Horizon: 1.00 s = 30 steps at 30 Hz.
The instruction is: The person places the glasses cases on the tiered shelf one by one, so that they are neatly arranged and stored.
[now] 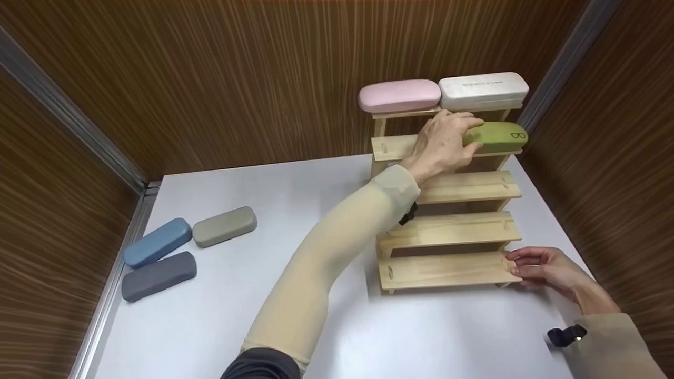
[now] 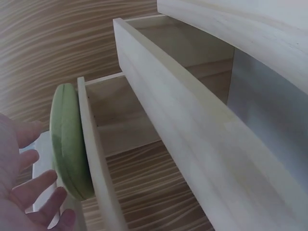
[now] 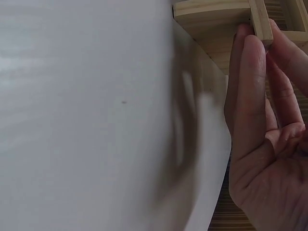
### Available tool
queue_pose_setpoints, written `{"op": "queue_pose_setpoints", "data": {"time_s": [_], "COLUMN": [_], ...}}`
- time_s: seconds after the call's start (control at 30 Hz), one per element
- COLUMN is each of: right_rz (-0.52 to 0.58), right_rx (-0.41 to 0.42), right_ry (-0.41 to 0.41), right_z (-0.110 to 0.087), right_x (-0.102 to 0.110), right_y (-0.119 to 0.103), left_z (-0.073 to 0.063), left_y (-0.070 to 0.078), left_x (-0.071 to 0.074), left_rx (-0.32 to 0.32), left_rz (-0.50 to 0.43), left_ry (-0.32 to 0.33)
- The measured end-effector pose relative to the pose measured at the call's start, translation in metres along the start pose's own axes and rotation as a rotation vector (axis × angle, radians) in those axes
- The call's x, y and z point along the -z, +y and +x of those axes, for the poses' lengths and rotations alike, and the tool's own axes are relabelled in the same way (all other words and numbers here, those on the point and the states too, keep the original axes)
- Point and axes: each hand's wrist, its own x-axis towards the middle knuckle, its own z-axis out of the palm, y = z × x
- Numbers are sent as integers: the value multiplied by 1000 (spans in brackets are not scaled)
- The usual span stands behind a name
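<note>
On the second step from the top of a wooden stepped rack (image 1: 453,273) sits a green glasses case (image 1: 497,137) with a small spectacles print. My left hand (image 1: 442,139) reaches to its left end, thumb and fingers spread at its sides. The left wrist view shows those fingers (image 2: 36,190) loosely bent and apart beside the green case (image 2: 72,139). Down at the lowest step, my right hand (image 1: 550,271) pinches the right end of the board. In the right wrist view, its thumb and fingers (image 3: 252,82) hold the wooden edge (image 3: 260,21) from both sides.
A pink case (image 1: 400,96) and a white case (image 1: 484,89) stand side by side on the top step. At the table's left lie blue (image 1: 158,243), dark grey (image 1: 159,276) and grey-beige (image 1: 225,226) cases. Wood-grain walls (image 1: 253,79) enclose the white table (image 1: 295,195).
</note>
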Motion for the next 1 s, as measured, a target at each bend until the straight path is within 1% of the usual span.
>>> {"op": "queue_pose_setpoints", "data": {"time_s": [0.17,0.33,0.47,0.6,0.7,0.77,0.9,1.0], "right_rz": [39,64,69,81,78,65,38,39], "right_rx": [15,-3,7,28,32,26,13,12], "right_ry": [-23,-34,-50,-58,-58,-52,-50,-62], "right_z": [0,-2,-3,-2,-1,0,4,7], "right_x": [2,6,8,9,10,11,12,12], "right_y": [3,6,8,10,11,10,8,7], "left_z": [-9,-22,-33,-43,-50,-54,-62,-70], "left_y": [-4,-10,-15,-21,-28,-34,-48,-60], "left_x": [3,7,11,16,20,22,27,30], "left_rx": [-57,-111,-136,-161,-167,-167,-168,-161], "left_rz": [-65,-83,-95,-98,-100,-107,-144,-168], "left_ry": [38,67,71,48,40,47,69,73]}}
